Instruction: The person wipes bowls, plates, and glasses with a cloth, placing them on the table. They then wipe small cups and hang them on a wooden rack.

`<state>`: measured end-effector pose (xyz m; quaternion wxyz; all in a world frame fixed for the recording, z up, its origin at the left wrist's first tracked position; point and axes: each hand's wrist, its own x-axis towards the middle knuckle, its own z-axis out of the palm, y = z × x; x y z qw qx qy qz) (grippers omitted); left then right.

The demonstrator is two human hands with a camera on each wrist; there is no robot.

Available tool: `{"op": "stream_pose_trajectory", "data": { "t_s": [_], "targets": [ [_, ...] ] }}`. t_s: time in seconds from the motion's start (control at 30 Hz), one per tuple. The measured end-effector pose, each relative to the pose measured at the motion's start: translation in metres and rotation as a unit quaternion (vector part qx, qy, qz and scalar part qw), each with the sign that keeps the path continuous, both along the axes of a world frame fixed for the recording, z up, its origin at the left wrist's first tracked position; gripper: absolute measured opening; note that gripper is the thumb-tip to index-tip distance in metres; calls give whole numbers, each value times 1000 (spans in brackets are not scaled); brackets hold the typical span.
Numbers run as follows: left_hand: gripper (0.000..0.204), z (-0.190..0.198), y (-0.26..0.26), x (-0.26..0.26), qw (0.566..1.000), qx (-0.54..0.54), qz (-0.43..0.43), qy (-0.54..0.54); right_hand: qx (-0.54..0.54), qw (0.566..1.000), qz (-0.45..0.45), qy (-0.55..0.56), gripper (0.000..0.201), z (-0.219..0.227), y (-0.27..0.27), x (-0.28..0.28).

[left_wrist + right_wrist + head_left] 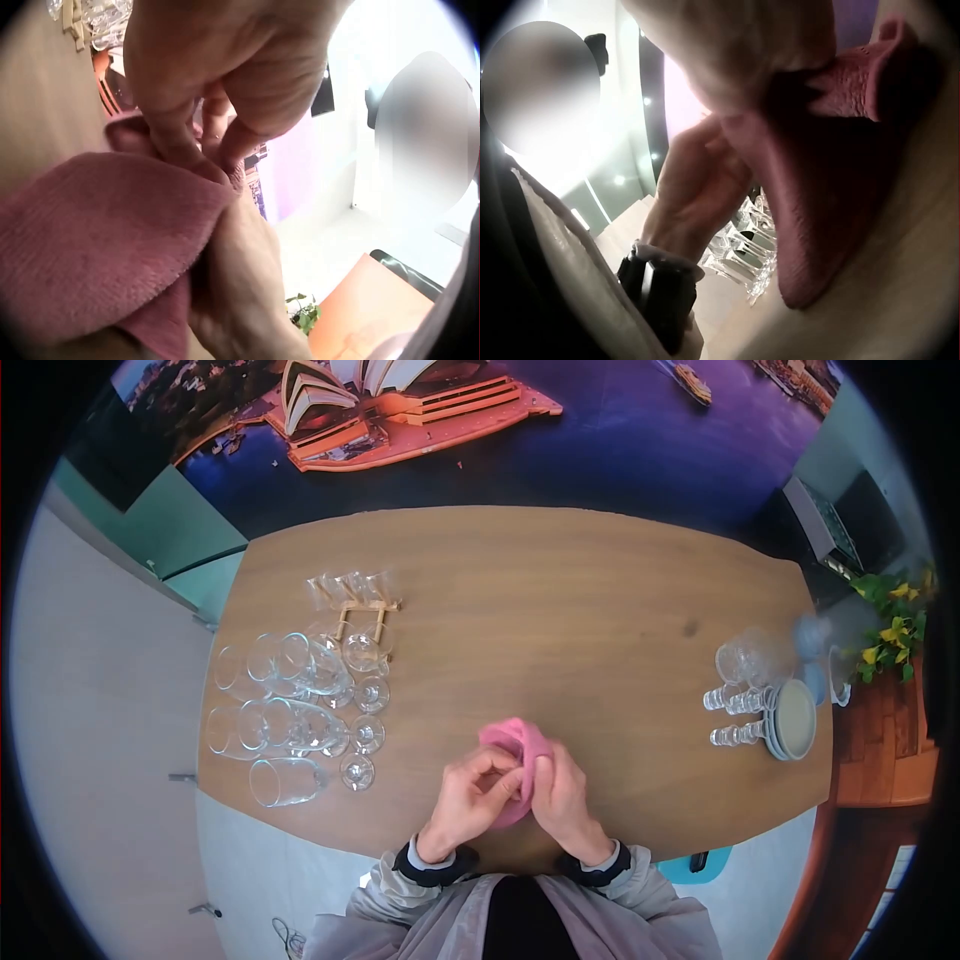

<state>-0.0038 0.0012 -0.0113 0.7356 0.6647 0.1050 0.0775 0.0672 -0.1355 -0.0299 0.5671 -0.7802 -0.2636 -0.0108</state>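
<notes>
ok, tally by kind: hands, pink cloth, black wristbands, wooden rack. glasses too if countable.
Hands: 2 (left hand, right hand)
Pink cloth: 1
Black wristbands: 2
Wooden rack: 1
Total: 6
Glasses overlap too much for a firm count, so they are left out of the total.

No text, label, brand, number or sign can be read in the head view or in either wrist view. On the pink fabric (105,240), the glasses (300,726) and the large wall picture (630,455), no lettering can be made out.
</notes>
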Motion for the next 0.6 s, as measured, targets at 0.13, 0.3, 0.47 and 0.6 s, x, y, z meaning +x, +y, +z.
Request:
{"op": "stream_pose_trajectory", "data": {
  "t_s": [0.13, 0.3, 0.47, 0.6],
  "targets": [
    [11, 13, 1, 3, 955, 261, -29, -137, -30, 972, 30, 230, 40, -6, -14, 10],
    [20, 8, -2, 8, 902, 383, -28, -196, 178, 830, 26, 527, 48, 6, -11, 13],
    [32, 9, -15, 6, 986, 157, 40, -41, 211, 801, 25, 559, 51, 11, -12, 7],
    [43, 3, -12, 14, 943, 308, 25, -126, 148, 913, 30, 379, 50, -9, -20, 2]
  ]
}}
